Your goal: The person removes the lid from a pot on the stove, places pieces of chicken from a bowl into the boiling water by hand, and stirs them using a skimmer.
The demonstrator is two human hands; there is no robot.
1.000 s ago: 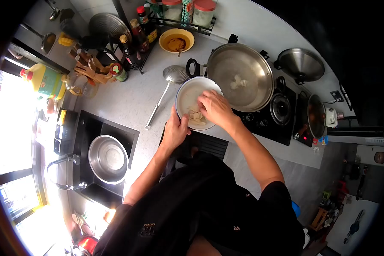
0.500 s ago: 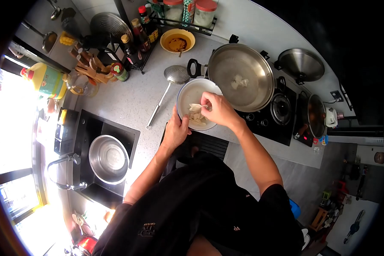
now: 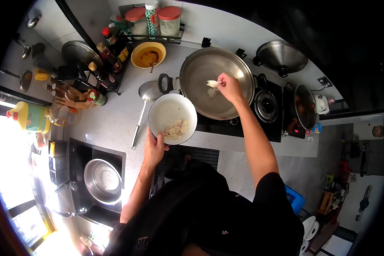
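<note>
My left hand (image 3: 154,145) grips the near rim of a white bowl (image 3: 166,110) that holds several pale dumplings (image 3: 177,128) at its near side. My right hand (image 3: 230,87) reaches over the large steel pan (image 3: 234,66) on the stove, pinching one dumpling (image 3: 212,83) above the pan's middle. Another pale piece lies in the pan just below that dumpling.
A steel skimmer (image 3: 148,93) lies left of the bowl. A yellow bowl of sauce (image 3: 148,54), bottles and jars stand at the back. A steel bowl (image 3: 102,181) sits in the sink at left. A pan lid (image 3: 281,56) and a small pot (image 3: 304,112) are to the right.
My right hand picked a dumpling out of the white bowl and carried it over the steel pan. The view shifted, and my left hand still holds the bowl.
</note>
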